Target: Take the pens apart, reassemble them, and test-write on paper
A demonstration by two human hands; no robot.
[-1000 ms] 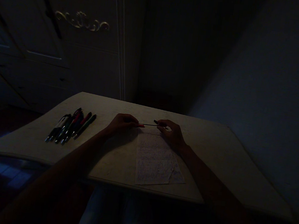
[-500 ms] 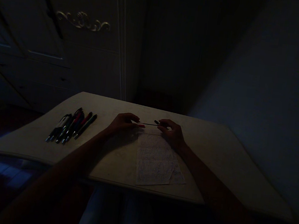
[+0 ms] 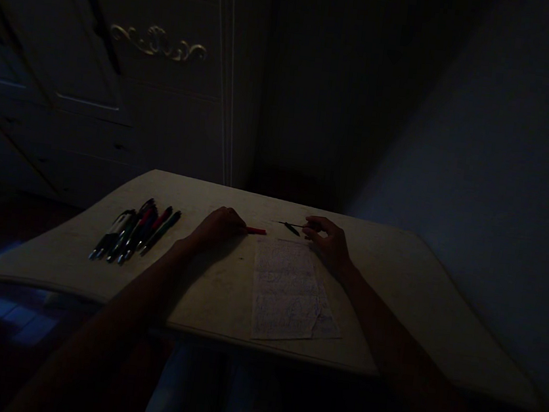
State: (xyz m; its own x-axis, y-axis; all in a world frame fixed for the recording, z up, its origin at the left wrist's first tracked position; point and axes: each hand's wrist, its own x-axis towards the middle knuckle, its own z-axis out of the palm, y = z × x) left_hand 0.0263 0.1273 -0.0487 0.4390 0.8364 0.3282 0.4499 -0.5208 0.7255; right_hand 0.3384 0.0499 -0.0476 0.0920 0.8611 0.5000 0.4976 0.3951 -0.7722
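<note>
The scene is very dim. My left hand (image 3: 216, 227) rests on the pale board (image 3: 393, 292) and is closed around a red pen barrel (image 3: 255, 231) that sticks out to its right. My right hand (image 3: 330, 242) pinches a thin dark refill (image 3: 289, 226), whose tip points left and is a short way apart from the red barrel. A sheet of paper (image 3: 287, 290) covered in handwriting lies just below and between both hands.
A row of several pens (image 3: 135, 231) lies on the board's left part. Behind the board stands a pale cabinet (image 3: 118, 95) with a scrolled ornament. A dark wall rises at the right. The board's near edge is over my lap.
The thin refill, which joined both hands before, has come out of the red barrel. My right hand has moved right with it; my left hand has stayed in place.
</note>
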